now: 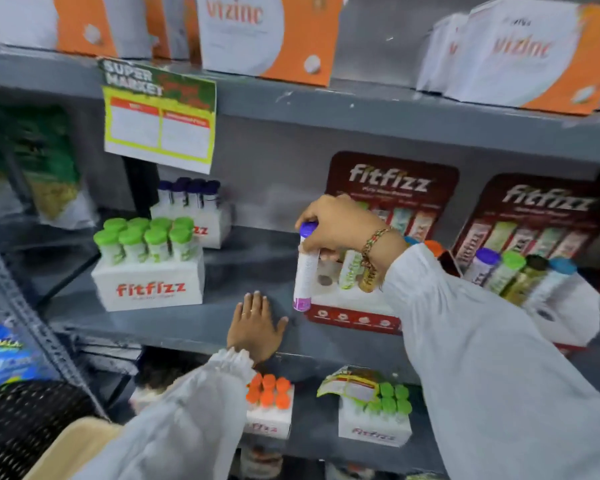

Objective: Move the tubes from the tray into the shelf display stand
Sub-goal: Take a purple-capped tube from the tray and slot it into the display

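Note:
My right hand (336, 223) grips a white tube with a purple cap (305, 271) by its top, holding it upright just left of the maroon fitfizz display stand (354, 317). The tube's lower end hangs in front of the stand's left corner. Green and gold tubes (352, 268) stand in the stand behind my wrist, and an empty hole (324, 280) shows beside them. My left hand (255, 323) lies flat, fingers spread, on the grey shelf (187, 327). A white tray of green-capped tubes (149, 265) sits at the left, a tray of purple-capped tubes (193, 206) behind it.
A second fitfizz stand (541, 271) with several mixed tubes is at the right. Orange-and-white vizinc boxes (267, 36) fill the upper shelf. A supermarket price sign (160, 116) hangs from its edge. Trays of orange-capped (269, 407) and green-capped tubes (378, 417) sit on the lower shelf.

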